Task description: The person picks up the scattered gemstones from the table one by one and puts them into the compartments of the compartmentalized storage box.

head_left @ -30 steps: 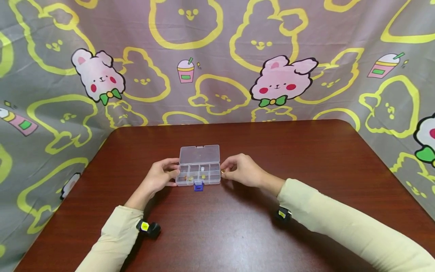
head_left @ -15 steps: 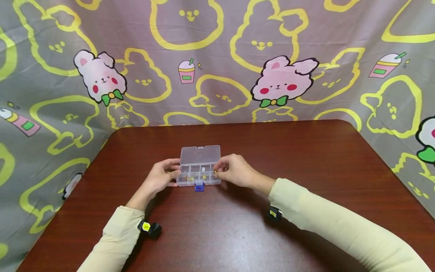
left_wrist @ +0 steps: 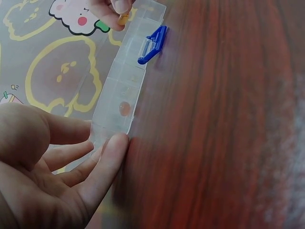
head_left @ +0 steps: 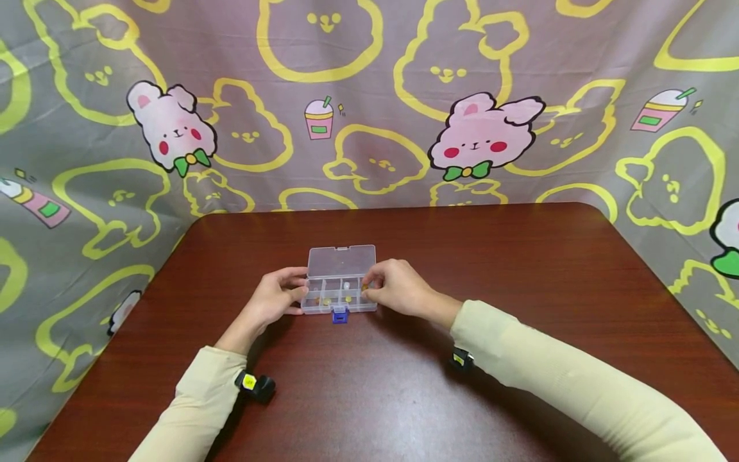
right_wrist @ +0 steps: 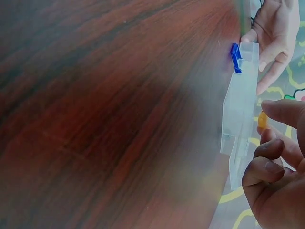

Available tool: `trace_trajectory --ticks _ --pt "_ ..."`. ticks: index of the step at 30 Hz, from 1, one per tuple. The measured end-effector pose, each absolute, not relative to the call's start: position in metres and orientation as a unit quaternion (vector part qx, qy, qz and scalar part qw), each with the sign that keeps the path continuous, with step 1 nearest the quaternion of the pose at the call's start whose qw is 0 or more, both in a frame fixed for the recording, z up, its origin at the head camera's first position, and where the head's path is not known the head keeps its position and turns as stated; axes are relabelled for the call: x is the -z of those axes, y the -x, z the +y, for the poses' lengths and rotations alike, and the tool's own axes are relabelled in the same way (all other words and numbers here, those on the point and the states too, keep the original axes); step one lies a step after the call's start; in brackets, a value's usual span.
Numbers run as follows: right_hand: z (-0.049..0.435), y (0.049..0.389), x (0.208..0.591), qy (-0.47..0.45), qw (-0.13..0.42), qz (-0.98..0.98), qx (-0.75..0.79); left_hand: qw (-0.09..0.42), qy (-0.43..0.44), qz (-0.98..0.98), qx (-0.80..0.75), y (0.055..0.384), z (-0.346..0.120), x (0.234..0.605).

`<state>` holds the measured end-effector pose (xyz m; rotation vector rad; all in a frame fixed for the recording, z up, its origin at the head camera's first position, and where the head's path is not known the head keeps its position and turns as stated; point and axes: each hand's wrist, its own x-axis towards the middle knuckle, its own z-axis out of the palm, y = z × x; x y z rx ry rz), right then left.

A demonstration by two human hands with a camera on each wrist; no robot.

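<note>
A clear plastic compartment box (head_left: pixel 314 311) sits on the table, its lid (head_left: pixel 342 262) raised at the back and a blue latch (head_left: pixel 340 316) at the front. My left hand (head_left: pixel 270 300) grips the box's left end, thumb on the front side and fingers behind. Over the right-hand compartments, my right hand (head_left: pixel 401 289) pinches a small orange-yellow bead-like piece (right_wrist: pixel 262 120) between thumb and forefinger. Inside the box lie a white piece (head_left: pixel 346 285), yellowish pieces (head_left: pixel 327 301) and a reddish oval one (left_wrist: pixel 125 109), seen through the wall.
The dark brown wooden table (head_left: pixel 369 385) runs back to a patterned cloth curtain (head_left: pixel 369 83) that rises behind it and along the sides. A black wrist camera (head_left: pixel 256 387) sits at the left wrist, another (head_left: pixel 462 359) at the right.
My right hand has moved left with the orange-yellow piece, from beside the box's right end to over the right-hand compartments. The left hand keeps its hold on the box.
</note>
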<state>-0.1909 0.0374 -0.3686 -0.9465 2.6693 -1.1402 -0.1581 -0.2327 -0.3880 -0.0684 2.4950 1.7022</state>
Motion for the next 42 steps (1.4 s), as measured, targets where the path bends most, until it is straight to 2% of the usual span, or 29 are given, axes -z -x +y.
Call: trace_trajectory --ticks 26,42 --pt "0.035 0.192 0.374 0.315 0.029 0.877 0.361 0.065 0.022 0.826 -0.56 0.161 -0.233 0.394" --pt "0.062 0.183 0.371 0.311 0.002 0.866 0.393 0.063 0.026 0.831 -0.552 0.16 -0.238 0.394"
